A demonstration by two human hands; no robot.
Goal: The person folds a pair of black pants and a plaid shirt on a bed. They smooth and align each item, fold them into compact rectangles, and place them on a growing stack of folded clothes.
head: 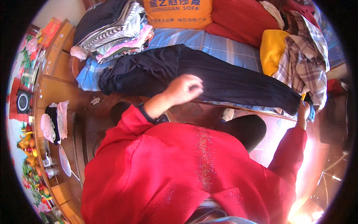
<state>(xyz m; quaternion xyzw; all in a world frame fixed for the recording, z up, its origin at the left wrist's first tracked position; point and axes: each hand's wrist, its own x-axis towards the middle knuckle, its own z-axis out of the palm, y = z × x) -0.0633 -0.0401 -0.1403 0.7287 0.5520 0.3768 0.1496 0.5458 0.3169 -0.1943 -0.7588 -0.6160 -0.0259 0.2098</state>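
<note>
A dark pair of trousers (218, 75) lies stretched across a sofa seat with a blue checked cover (207, 42). My left hand (186, 88) is above the trousers' near edge, its fingers curled; whether they touch the cloth or hold anything cannot be told. At the far right end, my right hand (303, 109) grips the cuff of the trouser leg. The trousers' other end lies bunched at the left of the seat.
Folded clothes (117, 30) are stacked at the seat's left end. An orange cushion (179, 14) and a red cushion (240, 19) lean at the back. A plaid garment (302, 61) and yellow cloth (272, 50) are heaped at right. Small folded clothes (57, 121) lie on wooden furniture at left.
</note>
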